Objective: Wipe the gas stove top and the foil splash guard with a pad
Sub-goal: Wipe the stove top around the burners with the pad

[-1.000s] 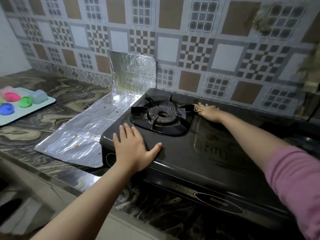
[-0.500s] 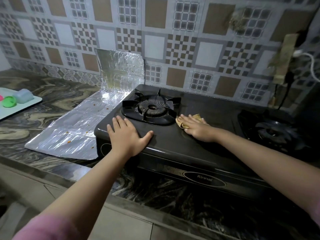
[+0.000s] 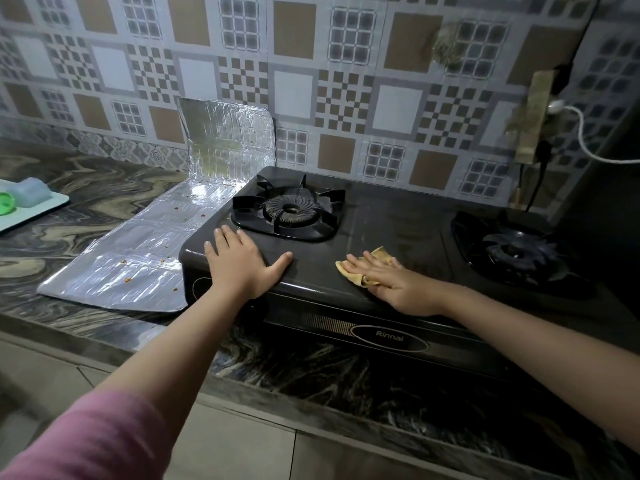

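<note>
The black two-burner gas stove (image 3: 398,216) sits on a marbled counter. My right hand (image 3: 391,284) presses a yellow pad (image 3: 377,259) flat on the stove top between the burners, near the front edge. My left hand (image 3: 242,265) lies palm down with fingers spread on the stove's front left corner, holding nothing. The left burner (image 3: 289,213) is just behind it; the right burner (image 3: 512,251) sits in shadow. The foil splash guard (image 3: 145,251) lies flat on the counter left of the stove, speckled with orange crumbs, with one panel (image 3: 227,143) standing against the tiled wall.
A pale tray (image 3: 52,206) with plastic cups stands at the far left of the counter. A socket with a white cable (image 3: 588,143) and a dark cord hangs on the wall at the right. The counter's front edge (image 3: 277,389) runs below the stove.
My right hand has slid the pad from the back of the stove beside the left burner toward the front middle. My left hand has stayed on the front left corner.
</note>
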